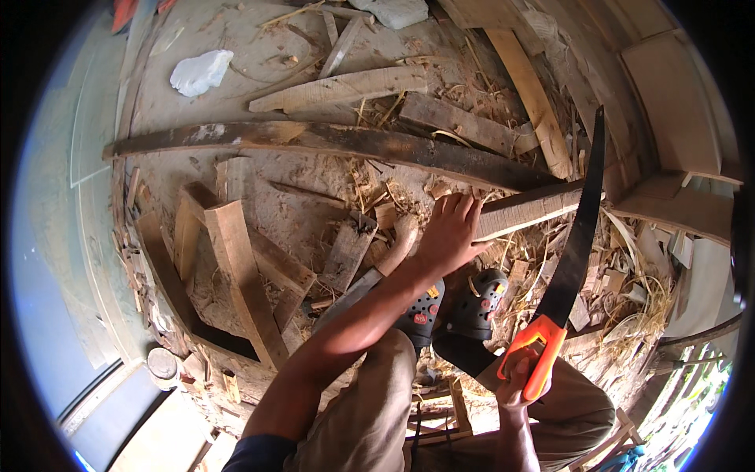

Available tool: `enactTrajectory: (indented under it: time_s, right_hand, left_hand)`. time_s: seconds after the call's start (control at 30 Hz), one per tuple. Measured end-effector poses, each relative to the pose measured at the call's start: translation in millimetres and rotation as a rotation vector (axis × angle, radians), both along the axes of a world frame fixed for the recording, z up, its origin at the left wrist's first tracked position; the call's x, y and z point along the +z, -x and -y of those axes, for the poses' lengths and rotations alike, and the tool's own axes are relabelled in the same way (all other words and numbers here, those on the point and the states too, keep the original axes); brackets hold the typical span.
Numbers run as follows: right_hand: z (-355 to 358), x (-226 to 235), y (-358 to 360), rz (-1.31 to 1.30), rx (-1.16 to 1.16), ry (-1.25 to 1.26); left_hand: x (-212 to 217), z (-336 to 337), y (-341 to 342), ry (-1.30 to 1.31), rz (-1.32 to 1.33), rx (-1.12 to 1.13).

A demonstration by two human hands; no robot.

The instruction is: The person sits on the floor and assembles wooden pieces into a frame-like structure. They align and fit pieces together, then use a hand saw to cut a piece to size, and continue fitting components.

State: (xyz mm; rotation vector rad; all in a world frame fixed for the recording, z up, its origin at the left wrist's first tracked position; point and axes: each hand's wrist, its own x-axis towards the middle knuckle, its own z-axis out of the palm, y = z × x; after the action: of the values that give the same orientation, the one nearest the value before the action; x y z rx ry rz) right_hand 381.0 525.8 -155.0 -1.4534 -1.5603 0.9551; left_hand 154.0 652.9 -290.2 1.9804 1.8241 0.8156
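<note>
My left hand [454, 228] is closed over the near end of a short wooden beam [531, 211], which points away to the right. In my right hand [519, 376] is the orange handle of a hand saw [572, 259]. Its dark blade slants up past the beam's far end, teeth facing left. Whether the blade touches the wood I cannot tell. Behind the beam lies a long dark plank [330, 141], running across the floor.
My feet, in dark clogs [474, 305], stand among wood shavings and offcuts. Left of my arm, several boards [240, 271] lean together. Wooden panels [668, 102] rise at the right, glass sheets [86, 181] at the left. A white lump [201, 72] lies farther back.
</note>
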Motion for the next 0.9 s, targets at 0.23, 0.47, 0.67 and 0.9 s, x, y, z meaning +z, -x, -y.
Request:
enactTrajectory:
  time_s: [0.23,0.47,0.67,0.9]
  right_hand:
    - [3,-12,10,-0.037,-0.017,0.012]
    - [1,-12,2,-0.064,-0.044,0.014]
    - [-5,-14,5,-0.126,-0.076,0.010]
    - [-3,-15,4,-0.034,-0.086,0.075]
  left_hand:
    - [-2,18,-22,0.328,0.090,0.012]
    - [-9,23,-15,0.334,0.184,-0.198]
    - [-2,21,-33,0.182,-0.048,-0.357]
    - [4,-58,70,0.030,-0.063,-0.111]
